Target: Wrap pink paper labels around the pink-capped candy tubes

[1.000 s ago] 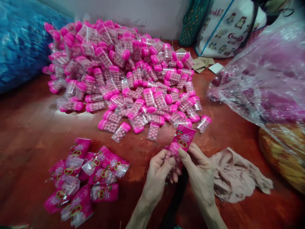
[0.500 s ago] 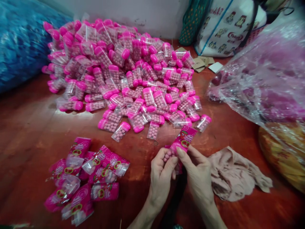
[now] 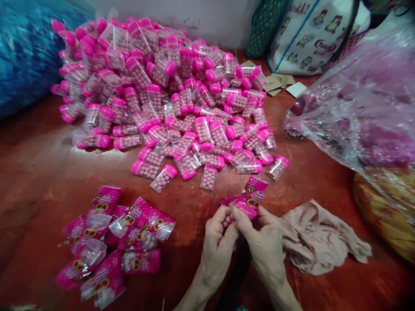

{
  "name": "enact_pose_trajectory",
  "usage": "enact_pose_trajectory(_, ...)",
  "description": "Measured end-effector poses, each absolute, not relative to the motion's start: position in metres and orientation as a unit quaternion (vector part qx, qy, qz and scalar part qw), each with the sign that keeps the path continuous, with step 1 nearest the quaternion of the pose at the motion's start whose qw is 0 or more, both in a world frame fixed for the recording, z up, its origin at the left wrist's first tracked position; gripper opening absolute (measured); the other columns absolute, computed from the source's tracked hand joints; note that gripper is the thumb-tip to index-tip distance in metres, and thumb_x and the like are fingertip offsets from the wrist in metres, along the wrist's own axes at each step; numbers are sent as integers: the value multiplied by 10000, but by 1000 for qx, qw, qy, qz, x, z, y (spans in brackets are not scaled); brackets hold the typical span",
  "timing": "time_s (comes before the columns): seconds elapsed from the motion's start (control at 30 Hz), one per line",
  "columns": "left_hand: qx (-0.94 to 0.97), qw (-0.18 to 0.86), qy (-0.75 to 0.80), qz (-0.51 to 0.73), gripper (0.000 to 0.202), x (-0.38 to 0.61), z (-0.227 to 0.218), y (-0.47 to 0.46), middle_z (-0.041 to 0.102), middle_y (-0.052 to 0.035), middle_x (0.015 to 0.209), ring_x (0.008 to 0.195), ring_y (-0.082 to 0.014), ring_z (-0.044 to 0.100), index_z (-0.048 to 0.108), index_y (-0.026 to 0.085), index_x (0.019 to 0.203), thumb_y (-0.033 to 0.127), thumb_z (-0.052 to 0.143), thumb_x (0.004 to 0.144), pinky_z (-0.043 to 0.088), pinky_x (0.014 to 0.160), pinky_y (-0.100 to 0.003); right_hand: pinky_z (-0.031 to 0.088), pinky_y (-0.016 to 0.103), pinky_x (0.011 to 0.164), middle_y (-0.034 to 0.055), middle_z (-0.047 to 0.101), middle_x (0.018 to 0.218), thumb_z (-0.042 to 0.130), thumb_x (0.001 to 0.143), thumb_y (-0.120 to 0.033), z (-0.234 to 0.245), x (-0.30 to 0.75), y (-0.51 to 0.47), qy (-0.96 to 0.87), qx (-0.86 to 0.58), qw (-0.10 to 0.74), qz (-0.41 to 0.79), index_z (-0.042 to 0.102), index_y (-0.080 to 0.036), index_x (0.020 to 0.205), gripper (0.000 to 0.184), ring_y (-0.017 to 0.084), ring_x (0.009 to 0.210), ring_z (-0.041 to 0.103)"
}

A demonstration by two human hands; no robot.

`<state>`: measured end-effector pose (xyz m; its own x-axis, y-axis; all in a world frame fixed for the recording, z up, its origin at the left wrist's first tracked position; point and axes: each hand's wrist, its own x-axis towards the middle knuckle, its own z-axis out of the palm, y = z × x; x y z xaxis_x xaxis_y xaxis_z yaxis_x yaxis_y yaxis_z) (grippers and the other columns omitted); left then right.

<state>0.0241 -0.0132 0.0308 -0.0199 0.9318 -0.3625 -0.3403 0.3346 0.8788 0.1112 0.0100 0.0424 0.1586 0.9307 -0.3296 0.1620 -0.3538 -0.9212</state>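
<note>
Two bare hands are working low in the middle of the view: the left hand (image 3: 218,242) is pinching a small candy box while the right hand (image 3: 262,242) is gripping a pink printed wrapper (image 3: 251,198). The box seems about halfway in, so it needs pushing farther. The wrapper's long axis is slanting up and to the right, toward the heap of pink-capped boxes (image 3: 168,95).

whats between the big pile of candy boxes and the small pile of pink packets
Only bare red floor lies between the box pile and the packets, in the head view.
</note>
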Motion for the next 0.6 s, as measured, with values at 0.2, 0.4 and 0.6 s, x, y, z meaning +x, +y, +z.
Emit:
enact_pose_trajectory(0.2,232,663,490,516,167,28,32,-9,353,79,531,414,-45,292,491,174,734,304,522,833,237,398,-180,501,241,405,21,665,624,670,715,-369,44,115,13,-361,-606,392,591,669,-153,808,236,140,442,578)
enact_pose_trajectory(0.4,253,665,491,502,156,26,35,-10,459,50,555,434,-49,345,493,165,726,272,520,837,260,417,-186,475,217,449,4,638,601,619,780,-371,41,124,12,-303,-535,447,650,680,-152,781,228,111,480,545)
enact_pose_trajectory(0.6,222,671,474,525,143,25,31,-12,444,52,561,436,-48,323,500,169,746,279,523,835,241,401,-179,467,202,461,-6,630,628,595,809,-324,40,114,5,-332,-550,440,627,665,-171,916,199,105,506,539)
